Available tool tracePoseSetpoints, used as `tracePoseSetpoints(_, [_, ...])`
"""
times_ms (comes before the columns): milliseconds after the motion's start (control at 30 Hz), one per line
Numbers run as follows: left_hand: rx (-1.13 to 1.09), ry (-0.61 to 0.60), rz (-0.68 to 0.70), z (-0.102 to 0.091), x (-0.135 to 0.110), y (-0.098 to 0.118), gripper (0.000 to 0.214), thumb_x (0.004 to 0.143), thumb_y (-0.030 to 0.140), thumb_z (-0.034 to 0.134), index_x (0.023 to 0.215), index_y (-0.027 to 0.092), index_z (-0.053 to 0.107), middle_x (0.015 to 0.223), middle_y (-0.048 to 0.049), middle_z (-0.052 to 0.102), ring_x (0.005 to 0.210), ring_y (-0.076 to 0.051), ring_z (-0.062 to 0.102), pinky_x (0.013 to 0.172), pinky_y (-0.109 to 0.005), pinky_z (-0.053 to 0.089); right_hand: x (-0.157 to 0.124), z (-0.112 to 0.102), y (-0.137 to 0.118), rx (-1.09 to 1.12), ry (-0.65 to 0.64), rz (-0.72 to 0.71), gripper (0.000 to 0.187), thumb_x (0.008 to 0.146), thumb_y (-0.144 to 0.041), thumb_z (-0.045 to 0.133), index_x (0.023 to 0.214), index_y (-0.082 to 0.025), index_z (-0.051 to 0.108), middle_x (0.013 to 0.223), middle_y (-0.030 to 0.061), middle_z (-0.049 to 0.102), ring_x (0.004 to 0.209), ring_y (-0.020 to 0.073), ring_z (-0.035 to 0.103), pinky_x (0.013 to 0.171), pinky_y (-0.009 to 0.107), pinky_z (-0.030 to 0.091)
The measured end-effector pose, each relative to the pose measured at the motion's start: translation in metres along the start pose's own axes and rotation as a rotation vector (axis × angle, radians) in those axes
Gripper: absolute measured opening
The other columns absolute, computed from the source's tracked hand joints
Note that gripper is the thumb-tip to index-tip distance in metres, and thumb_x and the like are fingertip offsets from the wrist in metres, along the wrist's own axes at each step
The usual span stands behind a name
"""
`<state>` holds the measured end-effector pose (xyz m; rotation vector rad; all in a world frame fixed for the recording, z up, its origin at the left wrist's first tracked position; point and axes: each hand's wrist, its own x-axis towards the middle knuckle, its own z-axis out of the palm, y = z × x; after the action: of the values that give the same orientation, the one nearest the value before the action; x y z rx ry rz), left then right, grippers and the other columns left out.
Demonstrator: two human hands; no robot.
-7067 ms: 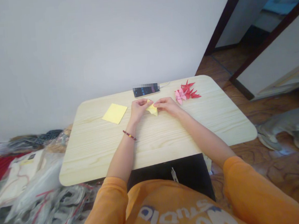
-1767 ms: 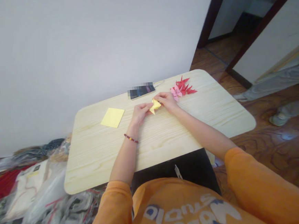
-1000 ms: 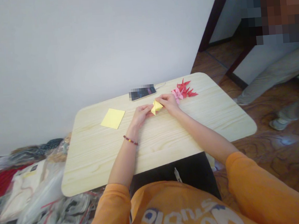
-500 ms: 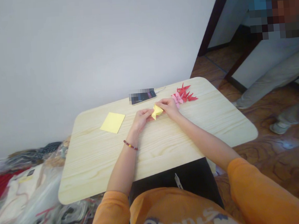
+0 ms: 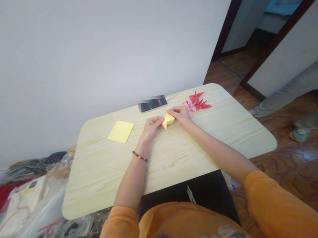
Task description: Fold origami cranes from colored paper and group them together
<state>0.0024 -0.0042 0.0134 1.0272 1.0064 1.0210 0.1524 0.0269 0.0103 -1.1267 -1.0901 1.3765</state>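
A small piece of folded yellow paper (image 5: 168,120) is pinched between my left hand (image 5: 151,129) and my right hand (image 5: 180,116), just above the light wooden table (image 5: 179,165). Its lower part is visible, and my fingers hide some of its folds. To the left lies a flat, square sheet of yellow paper (image 5: 120,131). A cluster of red and pink paper cranes (image 5: 196,104) sits just beyond my right hand. A phone (image 5: 152,104) with a cable lies at the table's back edge. My left wrist wears a beaded bracelet (image 5: 139,156).
The table's far side stands against a white wall. Plastic bags and cloth (image 5: 30,206) are heaped on the floor to the left. On the wooden floor to the right stand a person's grey-trousered legs (image 5: 295,99), near a doorway (image 5: 231,21).
My hands still hold the folded paper together, now more compactly. The person at right has shifted toward the edge of the view, and only their legs show.
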Motion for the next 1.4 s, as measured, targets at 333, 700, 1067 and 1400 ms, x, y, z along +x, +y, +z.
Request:
tracePoseSetpoints(333, [0.033, 0.034, 0.014, 0.0009, -0.0024, 0.0006, 0.039, 0.056, 0.047, 0.080, 0.074, 0.013, 0.073, 0.074, -0.0066, 0.071, 0.066, -0.015, 0.062, 0.066, -0.027, 0.048, 0.0005, -0.0014, -0.0010, -0.021, -0.017, -0.022, 0.031, 0.055, -0.044, 0.074, 0.066, -0.016, 0.066, 0.060, 0.0007, 0.063, 0.050, 0.0106, 0.051, 0.041, 0.021, 0.032])
tracePoseSetpoints(700, [0.031, 0.018, 0.023, 0.0007, -0.0021, -0.0001, 0.037, 0.059, 0.045, 0.078, 0.074, 0.012, 0.072, 0.073, -0.0062, 0.071, 0.066, -0.015, 0.063, 0.065, -0.026, 0.047, -0.0018, -0.0003, -0.0042, 0.007, -0.038, -0.044, 0.033, 0.053, -0.045, 0.076, 0.063, -0.015, 0.065, 0.055, -0.0012, 0.059, 0.045, 0.0081, 0.045, 0.038, 0.020, 0.027])
tracePoseSetpoints(1067, [0.035, 0.079, 0.037, 0.0026, -0.0011, -0.0019, 0.036, 0.057, 0.045, 0.079, 0.072, 0.013, 0.071, 0.069, -0.0057, 0.070, 0.066, -0.015, 0.063, 0.066, -0.027, 0.049, -0.0023, 0.0000, -0.0058, 0.018, -0.047, -0.020, 0.032, 0.054, -0.044, 0.074, 0.065, -0.016, 0.065, 0.059, -0.0002, 0.062, 0.049, 0.0091, 0.049, 0.042, 0.021, 0.032])
tracePoseSetpoints(1400, [0.074, 0.161, 0.077, 0.0033, -0.0004, -0.0036, 0.032, 0.057, 0.040, 0.078, 0.071, 0.013, 0.071, 0.069, -0.0042, 0.070, 0.062, -0.013, 0.059, 0.065, -0.027, 0.048, -0.0063, 0.0038, -0.0069, -0.058, -0.106, -0.007, 0.035, 0.047, -0.043, 0.081, 0.063, -0.017, 0.063, 0.056, -0.0008, 0.060, 0.049, 0.0099, 0.050, 0.040, 0.021, 0.032])
